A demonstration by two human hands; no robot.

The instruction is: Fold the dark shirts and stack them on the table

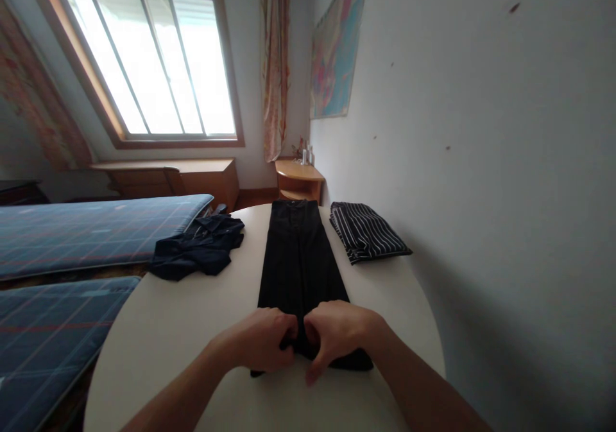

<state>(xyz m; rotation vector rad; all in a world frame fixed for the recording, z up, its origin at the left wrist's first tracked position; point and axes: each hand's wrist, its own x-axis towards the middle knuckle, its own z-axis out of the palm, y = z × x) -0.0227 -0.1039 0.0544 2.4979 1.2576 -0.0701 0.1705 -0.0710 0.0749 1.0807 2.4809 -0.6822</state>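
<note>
A pair of black trousers lies flat and lengthwise on the round white table, waistband at the far edge and leg ends towards me. My left hand is closed on the cloth near the lower end of the left-lying leg, with its fingers curled in. Close beside it, my right hand has its fingers bent onto the inner edge of the other leg, and its thumb points down towards the tabletop. Part of the cloth under both hands is hidden.
Striped black-and-white folded cloth lies at the table's right, near the wall. A crumpled dark navy garment is at the left edge, beside blue plaid mattresses. Behind stand a small wooden corner shelf and a desk.
</note>
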